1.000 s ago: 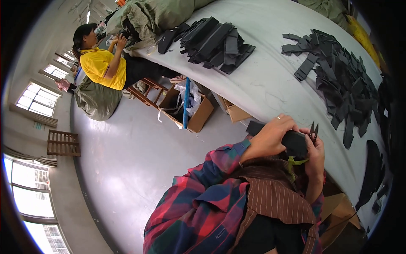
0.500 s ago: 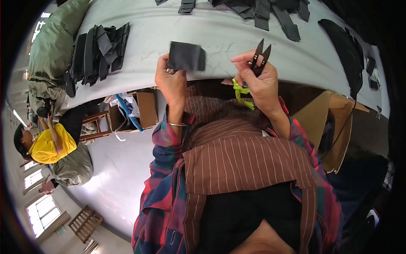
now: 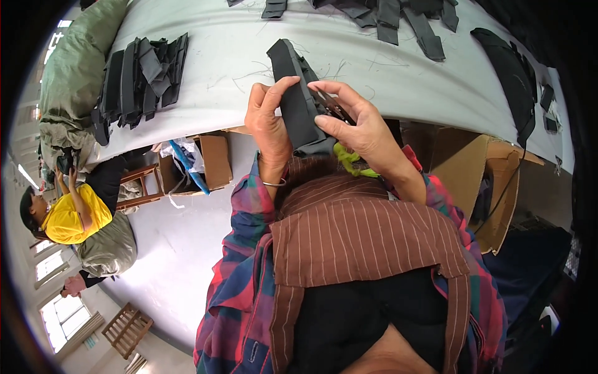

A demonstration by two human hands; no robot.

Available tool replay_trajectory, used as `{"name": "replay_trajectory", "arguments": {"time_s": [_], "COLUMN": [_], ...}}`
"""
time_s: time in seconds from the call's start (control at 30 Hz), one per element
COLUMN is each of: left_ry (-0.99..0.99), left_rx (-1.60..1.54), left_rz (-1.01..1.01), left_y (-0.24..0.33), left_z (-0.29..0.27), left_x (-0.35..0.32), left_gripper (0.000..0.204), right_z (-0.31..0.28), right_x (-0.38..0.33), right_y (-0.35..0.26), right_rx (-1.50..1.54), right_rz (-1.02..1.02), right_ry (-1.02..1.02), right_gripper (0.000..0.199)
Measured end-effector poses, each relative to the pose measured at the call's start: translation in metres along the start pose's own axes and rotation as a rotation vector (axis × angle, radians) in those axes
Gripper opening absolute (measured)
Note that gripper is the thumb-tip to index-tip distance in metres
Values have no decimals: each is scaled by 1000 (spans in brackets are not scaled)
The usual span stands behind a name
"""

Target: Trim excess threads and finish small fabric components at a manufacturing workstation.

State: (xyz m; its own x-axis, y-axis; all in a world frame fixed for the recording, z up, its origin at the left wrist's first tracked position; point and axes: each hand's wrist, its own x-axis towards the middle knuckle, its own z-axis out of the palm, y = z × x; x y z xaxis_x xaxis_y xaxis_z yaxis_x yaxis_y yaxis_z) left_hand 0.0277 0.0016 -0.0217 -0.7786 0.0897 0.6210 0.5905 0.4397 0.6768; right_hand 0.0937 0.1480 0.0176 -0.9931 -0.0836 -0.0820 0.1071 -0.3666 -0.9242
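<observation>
Left hand grips a dark fabric piece upright at the tabletop edge; right hand is closed on snips, blades at the cloth. Trimming looks mid-piece: one stack left, loose pieces beyond.

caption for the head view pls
Left hand holds a dark fabric piece at the table edge; right hand holds snips.

Matt black cloth piece, dark metal snips, smooth pale table covering.
</observation>
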Motion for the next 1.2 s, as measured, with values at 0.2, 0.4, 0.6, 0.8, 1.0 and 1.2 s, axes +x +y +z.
{"name": "replay_trajectory", "arguments": {"time_s": [0.2,0.4,0.6,0.8,1.0,1.2], "left_ry": [-158,-450,-565,-465,-239,-143], "left_rx": [-673,-827,-797,-844,-852,-922], "left_rz": [-660,-851,-759,-817,-938,-882], "left_y": [-14,5,21,11,12,8], "left_z": [3,-20,-7,-2,1,8], "left_x": [-3,4,-1,-4,-1,-7], "left_gripper": [36,53,87,66,33,37], "right_z": [-12,-16,-18,-22,-21,-20], "right_x": [7,8,13,14,13,13], "right_y": [20,7,20,29,22,25], "right_rx": [-220,-544,-429,-378,-400,-432], "right_rz": [-148,-178,-197,-222,-180,-128], "right_ry": [86,188,176,187,194,297], "right_gripper": [37,35,31,29,29,18]}}
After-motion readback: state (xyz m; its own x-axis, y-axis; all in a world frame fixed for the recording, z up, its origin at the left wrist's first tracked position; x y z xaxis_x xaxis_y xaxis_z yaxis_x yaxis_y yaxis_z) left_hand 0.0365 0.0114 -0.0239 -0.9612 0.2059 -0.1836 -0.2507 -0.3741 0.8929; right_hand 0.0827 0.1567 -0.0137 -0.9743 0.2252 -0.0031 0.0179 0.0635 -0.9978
